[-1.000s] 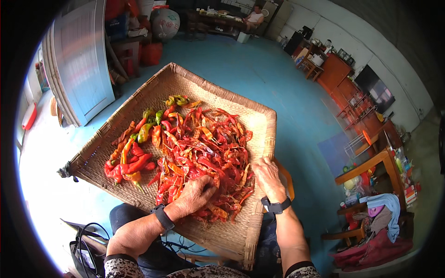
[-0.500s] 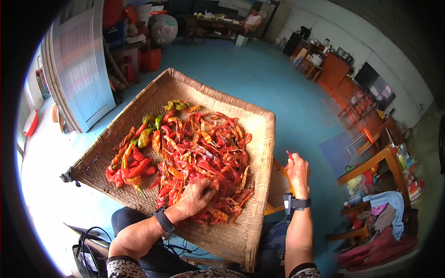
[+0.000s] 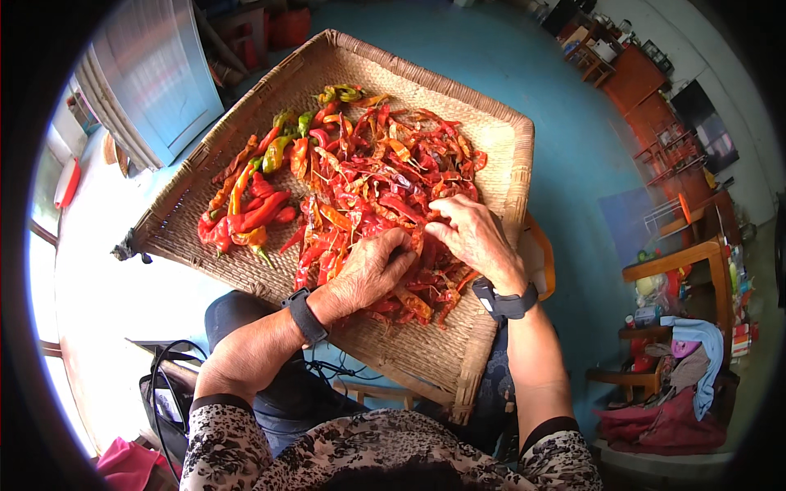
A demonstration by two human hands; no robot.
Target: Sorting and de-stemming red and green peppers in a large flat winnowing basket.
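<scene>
A large woven basket tray (image 3: pixel 503 176) rests over my lap, holding a broad heap of wrinkled red and orange chili peppers (image 3: pixel 352 192). On its left side lie smoother, plumper red peppers (image 3: pixel 260 214), with several green and yellow-green peppers (image 3: pixel 277 154) near the far corner. My left hand (image 3: pixel 372 270) is at the near part of the heap, its fingers closed; what they grip is hidden. Just right of it, my right hand (image 3: pixel 479 237) reaches over the heap, thumb and forefinger apart, with nothing visible between them. Both wrists wear dark bands.
Beyond the tray is a blue floor (image 3: pixel 565 114). An orange-edged stool (image 3: pixel 536 258) shows past the tray's right side. A wooden chair (image 3: pixel 679 262) with clothes stands at the right. A pale door panel (image 3: pixel 155 74) is at the far left, a black bag (image 3: pixel 168 401) at the lower left.
My right hand has come from outside the tray's right edge, where it held a small red piece, in over the heap. My left hand stays at the peppers. The view has tilted down.
</scene>
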